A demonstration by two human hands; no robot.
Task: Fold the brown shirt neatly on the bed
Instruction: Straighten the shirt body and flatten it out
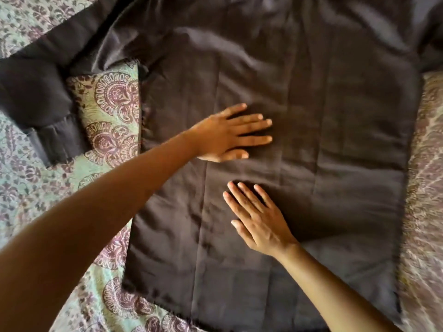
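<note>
The dark brown shirt [335, 116] lies spread flat across the bed, its hem toward me and its body filling most of the view. One long sleeve [43, 92] stretches out to the left and bends down, ending in a cuff. My left hand [230, 135] lies flat on the middle of the shirt with fingers straight and spread, pointing right. My right hand [259, 219] presses flat on the cloth just below it, fingers straight and pointing up-left. Neither hand holds any fabric.
The bed is covered by a patterned green and purple bedspread [105, 111], showing at the left and lower left. A paler patterned strip of bedspread [426, 188] shows along the right edge of the shirt.
</note>
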